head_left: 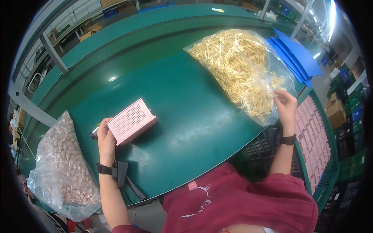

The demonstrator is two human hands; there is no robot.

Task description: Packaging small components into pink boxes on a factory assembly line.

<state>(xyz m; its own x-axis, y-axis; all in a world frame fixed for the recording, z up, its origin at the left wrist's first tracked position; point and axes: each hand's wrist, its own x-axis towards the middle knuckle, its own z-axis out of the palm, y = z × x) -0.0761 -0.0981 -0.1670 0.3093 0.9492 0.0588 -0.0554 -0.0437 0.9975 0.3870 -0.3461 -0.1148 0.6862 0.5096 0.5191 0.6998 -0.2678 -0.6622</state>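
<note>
In my left hand is a pink box-shaped housing with rows of small holes in its upper face. The fingers grip its left end, and the housing sits tilted above the green work surface. My right hand is at the right side of a clear plastic bag full of small yellow-gold pieces. Its thumb and fingertips are pinched together against the bag; what lies between them is too small to make out. Beside the left hand, a dark cylindrical tool is partly hidden.
A clear bag of small pale-pink cylindrical pieces stands at the left edge. Blue sheets lie beyond the yellow-gold pieces. At the right, a green crate holds pink panels. Metal frame posts rise at the far left.
</note>
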